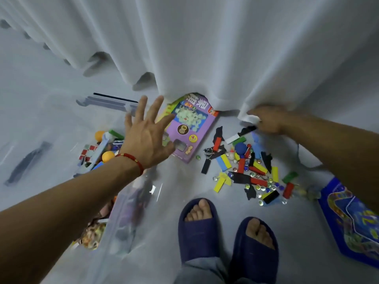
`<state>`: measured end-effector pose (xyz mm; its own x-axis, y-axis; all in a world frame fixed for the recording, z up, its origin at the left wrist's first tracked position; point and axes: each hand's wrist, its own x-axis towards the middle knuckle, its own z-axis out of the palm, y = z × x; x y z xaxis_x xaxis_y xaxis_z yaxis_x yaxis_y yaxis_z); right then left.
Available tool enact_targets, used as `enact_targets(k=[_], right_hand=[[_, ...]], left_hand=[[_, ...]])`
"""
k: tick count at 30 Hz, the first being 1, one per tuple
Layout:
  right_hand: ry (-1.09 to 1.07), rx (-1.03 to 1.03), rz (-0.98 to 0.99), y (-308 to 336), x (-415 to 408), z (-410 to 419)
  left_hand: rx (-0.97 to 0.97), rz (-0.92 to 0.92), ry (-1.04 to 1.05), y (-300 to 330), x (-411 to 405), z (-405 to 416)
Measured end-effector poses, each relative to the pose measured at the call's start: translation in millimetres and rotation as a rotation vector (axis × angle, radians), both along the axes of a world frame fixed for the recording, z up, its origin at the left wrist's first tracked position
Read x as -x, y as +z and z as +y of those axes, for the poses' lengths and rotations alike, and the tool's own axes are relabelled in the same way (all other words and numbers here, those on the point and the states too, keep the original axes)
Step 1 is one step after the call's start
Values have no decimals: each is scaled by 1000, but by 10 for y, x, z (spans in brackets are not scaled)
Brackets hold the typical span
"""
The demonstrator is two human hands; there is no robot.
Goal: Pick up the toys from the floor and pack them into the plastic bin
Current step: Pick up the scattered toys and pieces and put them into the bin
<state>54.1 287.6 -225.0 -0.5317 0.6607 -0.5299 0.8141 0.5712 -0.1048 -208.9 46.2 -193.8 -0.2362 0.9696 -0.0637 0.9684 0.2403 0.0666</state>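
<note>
— Where do the toys lie?
— A purple toy box [189, 130] lies flat on the floor, its top edge tucked under the curtain hem; right of it spreads a loose pile of blocks and marbles [248, 171], red, yellow, blue, green and black, with glass marbles among them; a blue game board [352, 222] lies flat at the far right.
— And the bin?
— The clear plastic bin [131, 212] stands at the left, already holding orange balls [107, 156] and mixed pieces.

Place: a home room | Signs: white curtain [205, 48] hung to pale floor [184, 181] beyond the fingers [155, 107] | toys [246, 167] lay scattered below them | person wore house slippers [198, 228]
</note>
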Motion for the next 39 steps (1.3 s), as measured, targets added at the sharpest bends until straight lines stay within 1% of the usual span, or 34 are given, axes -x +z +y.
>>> enact_targets(k=[2,4,8,11,13,15,18,21,24,27,29,31,33,35,39], right_hand=[[-88,-73,106,-178,-57,165],[-97,-85,168,-368,-71,190],[-77,-40,198,-743,-24,21],[-60,-107,190,-1032,83,-12],[-128,-109,181,-1182,110,-25],[-228,-92,213,-1274,81,-57],[-296,-142,271,-1338,12,-103],[-270,-170,289,-1342,-26,-124],[-239,-127,308,-1280,-53,-184],[-225,-59,248,-1175,-77,-255],[-162,-1,211,-1123,-112,-313],[-31,-30,139,-1124,-169,-381],[44,-67,101,-1161,-230,-447],[24,-40,154,-1182,-262,-470],[-121,119,275,-1148,-240,-440]], left_hand=[[11,-3,-8,-23,16,14],[23,-36,-14,-12,3,23],[3,-53,-29,15,-18,29],[-9,-41,-33,17,-27,33],[-11,-39,-30,26,-39,37],[-16,-37,-32,24,-33,41],[-14,-26,-33,19,-25,39],[-7,-20,-30,10,-30,39],[-11,-17,-29,-1,-24,38],[-3,-19,-17,-3,-23,48],[1,-22,-9,-8,-25,47],[-5,-16,-12,-18,-22,46],[-12,-15,-18,-25,-16,40],[-12,-13,-20,-27,-8,40],[-8,3,-18,-37,-7,45]])
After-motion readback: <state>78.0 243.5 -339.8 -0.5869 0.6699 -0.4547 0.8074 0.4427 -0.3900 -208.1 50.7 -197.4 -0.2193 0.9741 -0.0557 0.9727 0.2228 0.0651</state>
